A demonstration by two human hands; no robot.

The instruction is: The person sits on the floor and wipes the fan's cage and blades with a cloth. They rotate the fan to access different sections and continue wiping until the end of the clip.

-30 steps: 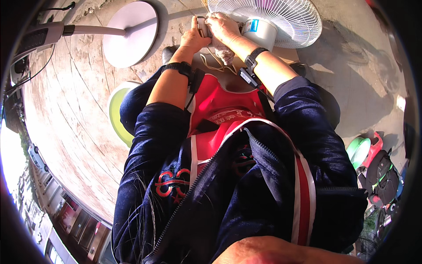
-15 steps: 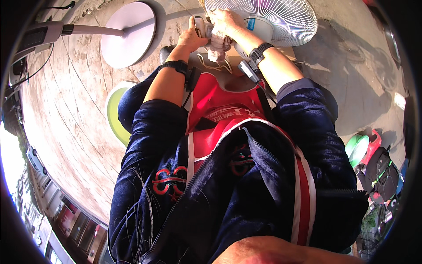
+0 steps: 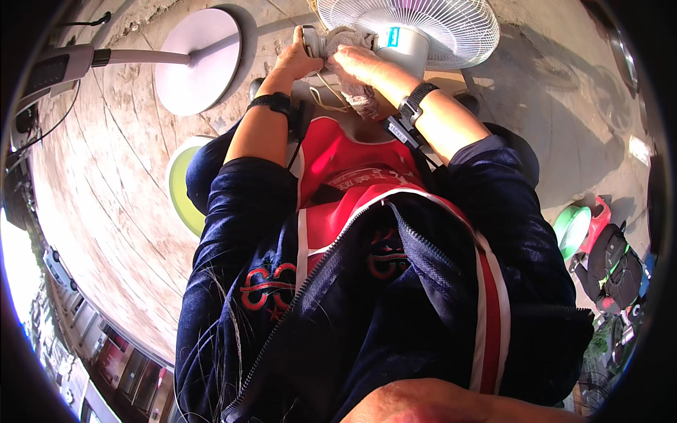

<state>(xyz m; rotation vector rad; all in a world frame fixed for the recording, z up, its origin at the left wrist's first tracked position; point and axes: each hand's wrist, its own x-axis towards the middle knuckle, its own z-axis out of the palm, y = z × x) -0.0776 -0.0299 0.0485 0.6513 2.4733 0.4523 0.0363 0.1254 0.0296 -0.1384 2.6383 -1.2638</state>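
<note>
At the top of the view, a white electric fan (image 3: 465, 32) lies with its wire grille spread out and its motor housing (image 3: 409, 53) facing me. My left hand (image 3: 295, 60) is closed round a pale grey-white part (image 3: 311, 42) beside the housing, thumb pointing up; whether this part joins the fan is hidden. A crumpled pinkish-grey rag (image 3: 349, 37) is gripped in my right hand (image 3: 356, 65), pressed against that part's right side. The rag's loose end hangs below the fingers. A thin pale cord (image 3: 328, 106) loops beneath my hands.
Left of my hands stand a round pale base (image 3: 190, 84) and its grey pole (image 3: 141, 58). A yellow-green round object (image 3: 185, 187) sits beside my left knee. On the right are a green basin (image 3: 572, 229), a red plastic thing (image 3: 598, 215) and a black backpack (image 3: 615, 268).
My right hand has shifted slightly down and left with the rag, which now bunches above the fingers. The fan's housing shows more upright, and the whole view has shifted a little.
</note>
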